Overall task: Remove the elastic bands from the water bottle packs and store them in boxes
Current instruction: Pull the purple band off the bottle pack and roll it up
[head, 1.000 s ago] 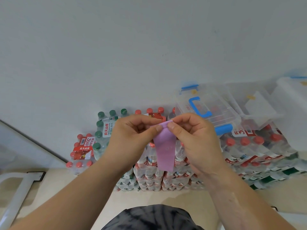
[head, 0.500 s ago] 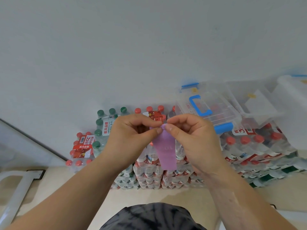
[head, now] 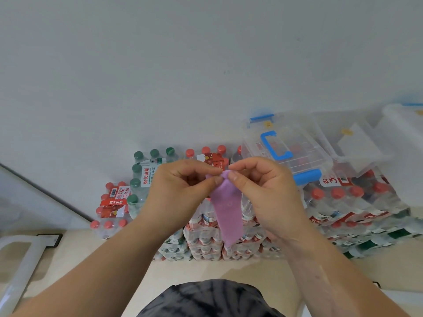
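While the purple elastic band [head: 227, 213] hangs limp in front of the stacked water bottle packs [head: 203, 234], the left hand [head: 180, 191] and right hand [head: 265, 191] each pinch its top edge between thumb and forefinger, side by side. It looks light, thin, floppy and probably stretchy, so a fingertip pinch at the top should suffice. Clear boxes [head: 297, 154] sit on the packs at far right.

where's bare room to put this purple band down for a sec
For the purple elastic band, bare beige floor runs along the front of the stacked water bottle packs and left to the white frame. Pack tops are bumpy with caps; clear plastic boxes crowd the right stack.
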